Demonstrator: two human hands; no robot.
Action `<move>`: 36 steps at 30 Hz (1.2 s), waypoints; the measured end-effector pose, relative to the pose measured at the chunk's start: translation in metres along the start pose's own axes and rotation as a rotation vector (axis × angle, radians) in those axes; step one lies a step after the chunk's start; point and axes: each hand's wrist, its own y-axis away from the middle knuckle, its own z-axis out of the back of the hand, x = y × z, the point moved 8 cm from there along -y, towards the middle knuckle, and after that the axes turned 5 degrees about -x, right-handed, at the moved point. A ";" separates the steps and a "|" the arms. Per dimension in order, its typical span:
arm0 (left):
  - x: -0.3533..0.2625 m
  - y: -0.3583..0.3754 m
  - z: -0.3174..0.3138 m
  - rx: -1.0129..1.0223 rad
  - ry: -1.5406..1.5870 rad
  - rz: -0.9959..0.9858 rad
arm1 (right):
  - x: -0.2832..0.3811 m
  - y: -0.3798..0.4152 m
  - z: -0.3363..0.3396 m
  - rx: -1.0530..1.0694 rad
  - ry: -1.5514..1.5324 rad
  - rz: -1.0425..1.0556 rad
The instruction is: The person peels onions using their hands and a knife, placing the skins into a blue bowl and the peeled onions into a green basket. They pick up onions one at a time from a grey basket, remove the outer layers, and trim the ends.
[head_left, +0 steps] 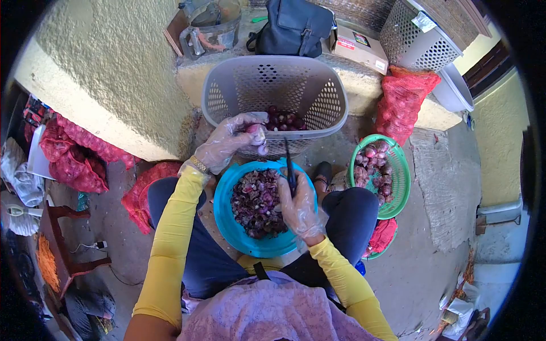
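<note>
Grey basket (273,91) against wall, peeled onions (284,120) in its bottom. Blue bowl (227,219) on lap, full of peelings (259,202). Green basket (398,182) beside right knee, unpeeled onions (372,165) inside. Left hand (227,142), gloved, fingers curled round one peeled onion (254,132) at grey basket's rim. Right hand (298,207) fist-closed on knife (289,165), probably blade up, over the bowl.

Single head-worn view, fisheye, looking steeply down and forward; lap and blue bowl (230,219) close below, grey basket (227,94) just beyond.
</note>
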 end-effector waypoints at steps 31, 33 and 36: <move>-0.024 0.013 -0.005 -0.032 0.368 0.047 | -0.013 -0.023 -0.022 0.225 -0.323 -0.245; -0.026 0.012 -0.008 -0.006 0.412 0.035 | -0.005 -0.024 -0.016 0.188 -0.337 -0.261; -0.025 0.011 -0.007 -0.025 0.409 0.021 | -0.005 -0.024 -0.008 0.178 -0.367 -0.244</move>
